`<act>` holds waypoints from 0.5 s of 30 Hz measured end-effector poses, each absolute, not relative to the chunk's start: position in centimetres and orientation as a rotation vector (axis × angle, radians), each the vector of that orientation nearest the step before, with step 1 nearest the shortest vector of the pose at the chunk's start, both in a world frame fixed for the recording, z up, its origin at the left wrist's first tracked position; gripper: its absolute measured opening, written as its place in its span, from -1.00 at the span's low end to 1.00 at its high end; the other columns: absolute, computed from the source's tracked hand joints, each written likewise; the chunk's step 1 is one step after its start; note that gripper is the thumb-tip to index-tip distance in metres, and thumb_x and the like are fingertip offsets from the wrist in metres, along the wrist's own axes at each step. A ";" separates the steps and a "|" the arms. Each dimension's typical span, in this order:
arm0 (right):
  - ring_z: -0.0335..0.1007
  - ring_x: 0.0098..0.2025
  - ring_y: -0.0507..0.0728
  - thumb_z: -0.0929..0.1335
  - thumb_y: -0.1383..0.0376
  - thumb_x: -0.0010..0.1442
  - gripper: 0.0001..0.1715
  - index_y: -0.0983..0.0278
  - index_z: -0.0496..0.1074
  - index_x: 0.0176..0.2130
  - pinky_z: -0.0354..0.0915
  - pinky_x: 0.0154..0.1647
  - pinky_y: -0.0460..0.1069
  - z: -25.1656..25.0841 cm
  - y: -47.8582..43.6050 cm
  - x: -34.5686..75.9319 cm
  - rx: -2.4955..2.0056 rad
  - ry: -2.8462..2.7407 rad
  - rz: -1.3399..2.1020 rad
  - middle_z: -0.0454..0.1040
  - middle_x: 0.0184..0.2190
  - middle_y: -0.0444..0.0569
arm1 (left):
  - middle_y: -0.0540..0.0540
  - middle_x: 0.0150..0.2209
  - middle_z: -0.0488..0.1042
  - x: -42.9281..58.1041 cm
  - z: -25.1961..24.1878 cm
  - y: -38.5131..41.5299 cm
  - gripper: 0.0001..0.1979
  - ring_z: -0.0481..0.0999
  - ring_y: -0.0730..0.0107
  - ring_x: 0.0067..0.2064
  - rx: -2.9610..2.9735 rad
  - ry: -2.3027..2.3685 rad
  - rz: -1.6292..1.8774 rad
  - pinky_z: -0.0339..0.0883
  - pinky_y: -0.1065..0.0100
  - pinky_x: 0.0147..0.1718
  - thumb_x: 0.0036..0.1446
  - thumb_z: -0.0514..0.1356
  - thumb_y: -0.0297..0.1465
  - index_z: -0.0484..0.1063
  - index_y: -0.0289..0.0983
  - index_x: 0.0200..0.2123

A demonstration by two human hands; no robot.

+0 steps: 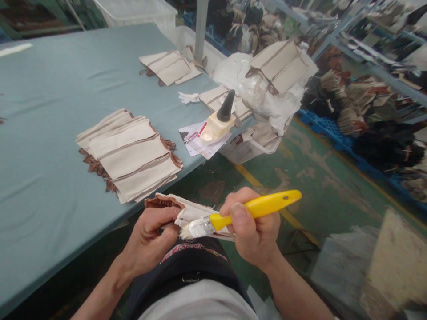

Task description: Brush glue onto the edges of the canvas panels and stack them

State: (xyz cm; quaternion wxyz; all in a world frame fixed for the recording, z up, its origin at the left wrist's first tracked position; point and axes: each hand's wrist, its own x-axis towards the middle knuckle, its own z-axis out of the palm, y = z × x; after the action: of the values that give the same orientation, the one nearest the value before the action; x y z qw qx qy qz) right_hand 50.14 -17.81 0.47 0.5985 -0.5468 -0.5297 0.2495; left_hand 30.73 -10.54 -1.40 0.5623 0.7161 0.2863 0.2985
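A cream fabric piece with brown edging (196, 211) is held over my lap, beside the table's front edge. My left hand (155, 238) pinches its left end between thumb and fingers. In my right hand (251, 226) is a brush with a yellow handle (270, 204); its pale, white-coated bristles lie against the near edge of the fabric, close to my left fingertips. A stack of similar cream pieces (130, 153) rests on the table to the upper left. Beyond my hands, a cream bottle with a black cone top (216, 126) stands on papers.
The blue-green table (50, 178) fills the left side. More fabric pieces (170, 66) lie at its far end. Past the right edge are a white bin (245, 153) and a plastic bag with pieces on it (233, 73). Loaded racks stand at the upper right.
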 end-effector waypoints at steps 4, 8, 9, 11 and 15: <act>0.16 -0.69 -0.03 0.34 0.06 0.48 -0.56 0.22 0.51 -0.36 0.24 -0.64 -0.12 0.0 -15.8 49.8 -1.283 -1.143 0.679 0.24 -0.67 -0.28 | -0.02 -0.54 0.62 30.6 -1.8 -10.5 -0.72 0.53 0.37 -0.52 1.646 0.694 0.704 0.38 0.45 -0.48 0.14 0.18 -0.56 0.70 -0.26 -0.44; 0.20 -0.67 -0.05 0.36 0.02 0.49 -0.57 0.22 0.53 -0.32 0.22 -0.65 -0.14 -0.3 -14.7 49.2 -1.192 -1.097 0.623 0.36 -0.61 -0.25 | -0.04 -0.50 0.64 30.4 -2.1 -10.1 -0.75 0.54 0.33 -0.45 1.550 0.707 0.751 0.42 0.42 -0.41 0.20 0.23 -0.51 0.72 -0.24 -0.42; 0.22 -0.67 -0.05 0.37 0.02 0.49 -0.58 0.22 0.53 -0.31 0.22 -0.65 -0.14 -0.4 -14.7 49.2 -1.180 -1.086 0.597 0.39 -0.59 -0.24 | -0.05 -0.49 0.64 30.4 -2.1 -10.0 -0.75 0.55 0.32 -0.44 1.538 0.697 0.749 0.43 0.40 -0.39 0.21 0.24 -0.51 0.73 -0.24 -0.41; 0.24 -0.66 -0.04 0.37 0.01 0.49 -0.58 0.22 0.53 -0.30 0.23 -0.65 -0.13 -0.4 -14.9 49.5 -1.183 -1.054 0.567 0.41 -0.57 -0.22 | -0.05 -0.49 0.64 30.3 -2.1 -9.8 -0.75 0.55 0.30 -0.43 1.513 0.695 0.738 0.44 0.39 -0.38 0.23 0.25 -0.50 0.74 -0.24 -0.41; 0.25 -0.65 -0.01 0.37 0.01 0.48 -0.59 0.21 0.51 -0.31 0.21 -0.66 -0.11 -0.2 -15.6 50.9 -1.196 -1.003 0.551 0.35 -0.61 -0.23 | -0.08 -0.49 0.63 30.0 -2.2 -9.7 -0.78 0.56 0.28 -0.41 1.464 0.732 0.729 0.43 0.40 -0.41 0.23 0.28 -0.44 0.74 -0.26 -0.40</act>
State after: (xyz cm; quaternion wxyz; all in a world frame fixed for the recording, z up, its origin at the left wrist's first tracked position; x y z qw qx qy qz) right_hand 50.87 -15.64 -0.23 0.6766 -0.5320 -0.4463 0.2449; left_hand 30.04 -9.67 -2.20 0.6249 0.6378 0.3191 0.3177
